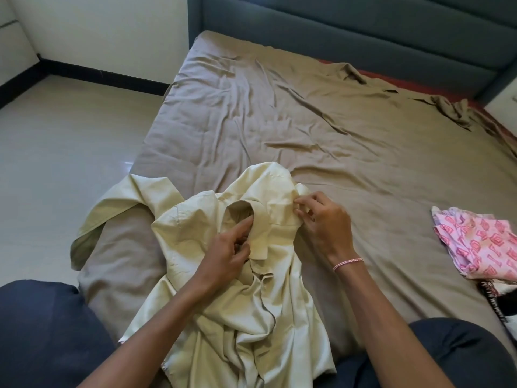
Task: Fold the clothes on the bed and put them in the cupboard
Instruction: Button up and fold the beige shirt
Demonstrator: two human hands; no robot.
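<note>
On bed [363, 177], near left corner: cream shirt [223, 298] lies rumpled, collar up, one sleeve trailing left over the mattress corner. Left hand [226, 250] pinches the collar flap at the neck opening, fingers curled on the cloth. Right hand [324, 225] pinches fabric at the far shoulder, just beside the collar; pink-white string bracelet [348, 263] on that wrist. Pink patterned garment [481, 242] sits bunched at the bed's right edge, well apart from the shirt. Grey headboard [349, 26] behind.
</note>
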